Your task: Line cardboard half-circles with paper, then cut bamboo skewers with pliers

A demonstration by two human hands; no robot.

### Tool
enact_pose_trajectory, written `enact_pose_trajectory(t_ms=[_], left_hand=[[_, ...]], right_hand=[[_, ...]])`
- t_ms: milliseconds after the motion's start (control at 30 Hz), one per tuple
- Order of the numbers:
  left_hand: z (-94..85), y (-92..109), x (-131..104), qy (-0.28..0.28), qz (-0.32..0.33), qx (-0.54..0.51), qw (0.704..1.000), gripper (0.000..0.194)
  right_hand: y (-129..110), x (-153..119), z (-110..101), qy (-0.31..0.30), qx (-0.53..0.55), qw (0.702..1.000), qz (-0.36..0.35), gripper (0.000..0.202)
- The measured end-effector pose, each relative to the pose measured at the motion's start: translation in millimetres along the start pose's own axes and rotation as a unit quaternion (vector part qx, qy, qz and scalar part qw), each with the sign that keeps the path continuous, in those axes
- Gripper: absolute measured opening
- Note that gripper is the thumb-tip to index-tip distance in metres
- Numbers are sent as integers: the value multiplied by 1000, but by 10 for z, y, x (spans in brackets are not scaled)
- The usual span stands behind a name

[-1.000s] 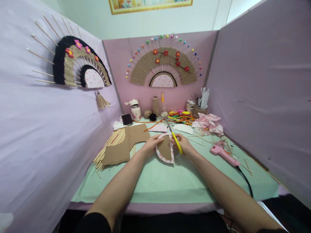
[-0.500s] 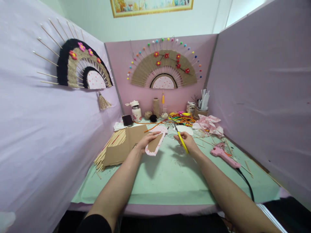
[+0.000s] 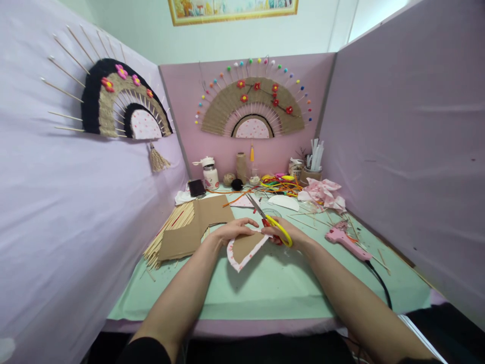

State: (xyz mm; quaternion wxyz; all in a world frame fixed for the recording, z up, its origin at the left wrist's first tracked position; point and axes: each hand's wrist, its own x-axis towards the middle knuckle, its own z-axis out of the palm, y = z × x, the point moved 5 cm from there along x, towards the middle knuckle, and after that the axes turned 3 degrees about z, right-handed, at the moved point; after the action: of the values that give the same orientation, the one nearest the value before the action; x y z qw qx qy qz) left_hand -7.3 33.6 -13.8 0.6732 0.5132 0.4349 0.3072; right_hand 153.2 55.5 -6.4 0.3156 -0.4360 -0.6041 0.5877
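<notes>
My left hand [image 3: 238,229] is closed on the upper edge of a cardboard piece [image 3: 246,247], which has a folded border of white cloth with pink dots and is tilted above the table. In my right hand [image 3: 282,232] is a pair of scissors [image 3: 280,228] with yellow and red handles, its blades pointing up and to the left. The fingertips of that hand also reach the cardboard's right corner; whether they grip it is hard to see. Behind the hands lie a scrap of dotted cloth [image 3: 246,201] and a white half-round piece [image 3: 284,202].
Cardboard [image 3: 182,242] rests over thin sticks [image 3: 166,232] at the left. To the right is a pink glue gun [image 3: 346,242] with a black cord. Coloured pipe cleaners [image 3: 282,186], crumpled dotted cloth [image 3: 324,193] and a bottle [image 3: 210,174] stand farther back. Decorated fans [image 3: 253,106] hang on the partitions.
The cardboard piece has swung to show more of its face and come nearer. My right hand with the scissors has moved left to its corner. The view has shifted slightly.
</notes>
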Motion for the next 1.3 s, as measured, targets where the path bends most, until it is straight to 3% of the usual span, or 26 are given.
enact_pose_trajectory(t_ms=[100,267,333,467,533,633,767,900,1100,1300], left_hand=[[-37,16,40,11,13,-56,998,38],[-154,92,92,77,65,-235,967,31],[-155,109,83,91,81,-222,968,28],[25,89,71,49,81,-141,986,40],[119,66,87,45,89,-136,986,40],[203,4,149,73,97,-153,981,32],[241,-94,241,107,73,-196,972,27],[131,-68,244,166,82,-248,951,33],[-199,95,118,242,142,-341,897,30],[-388,164,32,270,175,-387,864,27]], right_hand=[[33,16,45,-63,37,997,35,36],[25,144,-242,92,158,983,-16,41],[25,172,-373,153,188,970,-34,41],[11,166,-486,231,188,952,-65,44],[11,151,-442,239,181,952,-67,47],[17,139,-285,200,166,964,-64,50],[54,141,-124,145,106,983,-48,47],[69,158,-181,173,-1,983,-67,44],[-55,79,-290,247,-215,933,-153,39],[-113,20,-217,256,-352,874,-215,32]])
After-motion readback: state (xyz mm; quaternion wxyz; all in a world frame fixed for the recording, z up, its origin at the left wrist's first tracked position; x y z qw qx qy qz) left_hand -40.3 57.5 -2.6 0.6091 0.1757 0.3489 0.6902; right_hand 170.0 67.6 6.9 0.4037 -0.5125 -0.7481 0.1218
